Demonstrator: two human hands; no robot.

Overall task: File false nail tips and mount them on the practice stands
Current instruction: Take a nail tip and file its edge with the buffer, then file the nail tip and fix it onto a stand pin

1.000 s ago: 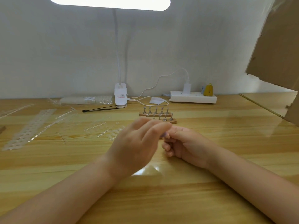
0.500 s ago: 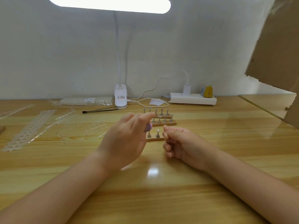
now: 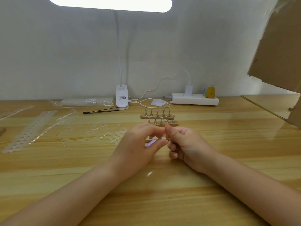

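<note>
Left hand (image 3: 136, 149): fingers curled inward, thumb and forefinger tips drawn toward the right hand; a pale lilac patch shows under the thumb; whether it grips anything cannot be told
Right hand (image 3: 185, 144): fingers curled, thumb and forefinger pinched together at the meeting point of both hands; the thing pinched is too small to make out
Practice stands (image 3: 160, 117): two wooden strips with rows of small metal pegs, flared at the top, standing upright just beyond the hands; a third strip (image 3: 154, 139) lies half hidden behind the left fingers
Nail tips (image 3: 114, 134): clear plastic, on thin sprues, scattered left of the hands
Perforated strip (image 3: 31, 129): translucent white, long, lying diagonally far left
Table (image 3: 228, 137): glossy pale wood, grain running crosswise
Lamp (image 3: 121, 100): white clip base, slim neck, bright oblong head above
Power strip (image 3: 195, 99): white, boxy, against the wall
Cardboard (image 3: 280, 46): brown, matt, at right
</note>
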